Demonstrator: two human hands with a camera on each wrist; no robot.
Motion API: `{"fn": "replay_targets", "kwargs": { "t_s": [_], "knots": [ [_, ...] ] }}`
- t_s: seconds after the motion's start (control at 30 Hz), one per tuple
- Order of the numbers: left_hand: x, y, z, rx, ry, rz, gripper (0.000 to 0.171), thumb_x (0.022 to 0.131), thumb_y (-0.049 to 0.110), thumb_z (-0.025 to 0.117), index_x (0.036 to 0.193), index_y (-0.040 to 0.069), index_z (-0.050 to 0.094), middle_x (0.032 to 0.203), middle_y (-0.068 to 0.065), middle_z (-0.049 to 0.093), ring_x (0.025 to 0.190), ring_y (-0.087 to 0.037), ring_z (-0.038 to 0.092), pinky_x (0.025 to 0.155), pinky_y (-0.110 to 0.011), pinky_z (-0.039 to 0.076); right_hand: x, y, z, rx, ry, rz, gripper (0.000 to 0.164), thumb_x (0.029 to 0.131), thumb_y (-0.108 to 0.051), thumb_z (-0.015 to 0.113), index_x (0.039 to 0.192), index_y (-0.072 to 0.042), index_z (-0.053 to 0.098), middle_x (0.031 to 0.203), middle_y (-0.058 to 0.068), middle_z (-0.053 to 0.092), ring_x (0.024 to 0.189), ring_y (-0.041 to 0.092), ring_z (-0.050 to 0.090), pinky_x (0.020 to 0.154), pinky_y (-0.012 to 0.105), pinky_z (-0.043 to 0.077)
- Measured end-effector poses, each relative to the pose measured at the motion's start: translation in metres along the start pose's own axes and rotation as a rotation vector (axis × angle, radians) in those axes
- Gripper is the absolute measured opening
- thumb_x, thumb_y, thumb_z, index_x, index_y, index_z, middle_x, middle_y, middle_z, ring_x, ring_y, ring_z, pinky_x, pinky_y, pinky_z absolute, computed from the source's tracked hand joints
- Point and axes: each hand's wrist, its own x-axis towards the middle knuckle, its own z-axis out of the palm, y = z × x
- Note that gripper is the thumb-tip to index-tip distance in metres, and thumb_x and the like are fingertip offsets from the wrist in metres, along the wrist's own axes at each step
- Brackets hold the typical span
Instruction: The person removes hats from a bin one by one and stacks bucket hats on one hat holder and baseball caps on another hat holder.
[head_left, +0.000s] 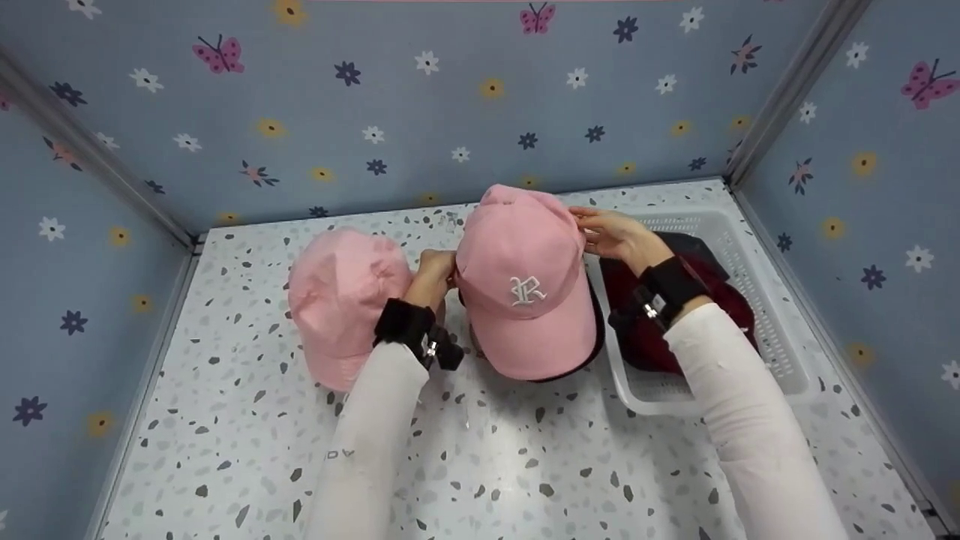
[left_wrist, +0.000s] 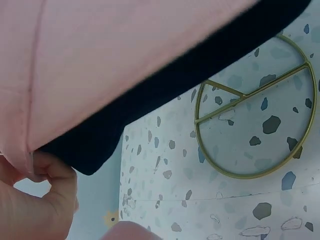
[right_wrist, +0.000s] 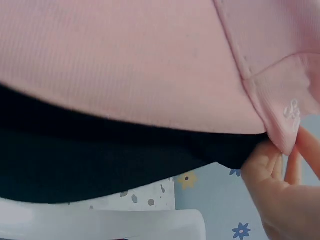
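Note:
A pink baseball cap (head_left: pixel 517 255) with a white embroidered R faces forward at the centre. Just beneath it a black cap (right_wrist: pixel 100 160) shows its dark brim, following the pink brim's edge. My left hand (left_wrist: pixel 45 200) pinches the pink cap's lower edge on the left side, thumb and finger meeting round the fabric. On the opposite side my right hand (right_wrist: pixel 285 185) pinches the edge near a small white embroidered mark. Below the caps, the left wrist view shows a round gold wire base (left_wrist: pixel 240 175) on the speckled table.
Another pink cap (head_left: pixel 337 285) stands to the left, partly behind my left wrist. At the right, a white plastic basket (head_left: pixel 787 360) holds a dark red cap (head_left: pixel 637 330) and something black. Blue flowered panels (head_left: pixel 420 105) border the table (head_left: pixel 225 450) at the back and sides.

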Motion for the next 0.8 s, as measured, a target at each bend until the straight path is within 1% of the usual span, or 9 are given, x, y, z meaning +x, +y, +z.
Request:
{"fn": "replay_targets", "kwargs": {
  "t_s": [0.1, 0.2, 0.27, 0.33, 0.47, 0.53, 0.57, 0.7, 0.8],
  "knots": [
    [0.009, -0.005, -0.002, -0.035, -0.036, 0.027, 0.020, 0.061, -0.008, 0.053, 0.056, 0.009, 0.042, 0.050, 0.000, 0.035, 0.042, -0.014, 0.037, 0.040, -0.027, 0.041, 0.000, 0.000, 0.002, -0.046, -0.018, -0.050, 0.053, 0.091, 0.002, 0.041, 0.140, -0.011, 0.025, 0.121, 0.003, 0.039, 0.082, 0.012, 0.049, 0.066, 0.024, 0.042],
    [0.037, -0.017, -0.005, -0.056, -0.066, 0.032, 0.019, 0.057, -0.007, 0.055, 0.056, 0.008, 0.044, 0.049, -0.001, 0.036, 0.041, -0.015, 0.038, 0.040, -0.028, 0.043, 0.001, 0.000, 0.004, -0.065, -0.015, -0.071, 0.053, 0.090, 0.002, 0.041, 0.139, -0.013, 0.027, 0.133, 0.004, 0.033, 0.087, 0.013, 0.048, 0.069, 0.026, 0.041],
    [0.045, -0.020, -0.006, -0.060, -0.077, 0.033, 0.018, 0.056, -0.005, 0.056, 0.055, 0.008, 0.045, 0.047, -0.001, 0.036, 0.039, -0.015, 0.039, 0.039, -0.029, 0.043, 0.002, 0.000, 0.006, -0.077, 0.005, -0.076, 0.051, 0.091, -0.002, 0.044, 0.138, -0.013, 0.030, 0.138, 0.003, 0.031, 0.090, 0.014, 0.047, 0.072, 0.026, 0.041],
    [0.038, -0.016, -0.006, -0.062, -0.104, 0.031, 0.018, 0.060, -0.004, 0.058, 0.057, 0.007, 0.045, 0.048, -0.002, 0.036, 0.040, -0.015, 0.039, 0.041, -0.029, 0.043, 0.004, -0.001, 0.007, -0.119, 0.050, -0.089, 0.047, 0.091, -0.006, 0.046, 0.136, -0.011, 0.035, 0.138, 0.005, 0.033, 0.092, 0.014, 0.048, 0.074, 0.025, 0.042],
    [-0.007, 0.001, -0.004, -0.085, -0.110, 0.030, 0.022, 0.067, 0.004, 0.065, 0.062, 0.006, 0.044, 0.053, -0.002, 0.037, 0.047, -0.015, 0.039, 0.047, -0.027, 0.040, 0.006, 0.000, 0.010, -0.285, 0.174, -0.148, 0.040, 0.089, -0.006, 0.051, 0.128, -0.006, 0.045, 0.127, 0.010, 0.046, 0.088, 0.013, 0.054, 0.073, 0.024, 0.046],
    [-0.013, 0.003, -0.004, -0.099, -0.104, 0.040, 0.023, 0.067, 0.007, 0.067, 0.063, 0.007, 0.044, 0.054, -0.003, 0.039, 0.048, -0.016, 0.041, 0.047, -0.027, 0.040, 0.007, 0.001, 0.012, -0.394, 0.232, -0.188, 0.037, 0.087, -0.004, 0.052, 0.124, -0.003, 0.050, 0.119, 0.012, 0.052, 0.082, 0.011, 0.056, 0.070, 0.023, 0.047],
    [-0.010, 0.003, -0.003, -0.106, -0.092, 0.039, 0.022, 0.068, 0.009, 0.068, 0.064, 0.008, 0.046, 0.055, -0.003, 0.041, 0.049, -0.015, 0.043, 0.048, -0.027, 0.042, 0.007, 0.002, 0.012, -0.443, 0.256, -0.207, 0.035, 0.086, -0.004, 0.053, 0.122, -0.002, 0.052, 0.115, 0.013, 0.055, 0.078, 0.009, 0.057, 0.068, 0.022, 0.048],
    [0.024, -0.009, -0.002, -0.135, -0.060, 0.086, 0.015, 0.064, 0.004, 0.064, 0.059, 0.008, 0.050, 0.053, -0.003, 0.045, 0.045, -0.017, 0.047, 0.043, -0.030, 0.045, 0.008, 0.007, 0.014, -0.577, 0.303, -0.273, 0.030, 0.084, -0.002, 0.055, 0.114, 0.002, 0.057, 0.096, 0.010, 0.063, 0.062, 0.005, 0.058, 0.058, 0.019, 0.049],
    [0.024, -0.009, 0.001, -0.087, -0.012, 0.144, 0.018, 0.063, -0.002, 0.060, 0.056, 0.007, 0.046, 0.052, -0.002, 0.041, 0.041, -0.017, 0.044, 0.041, -0.029, 0.044, 0.007, 0.010, 0.014, -0.660, 0.299, -0.313, 0.029, 0.082, 0.002, 0.055, 0.110, 0.008, 0.057, 0.082, 0.007, 0.065, 0.053, 0.003, 0.056, 0.051, 0.018, 0.048]
  ]
}}
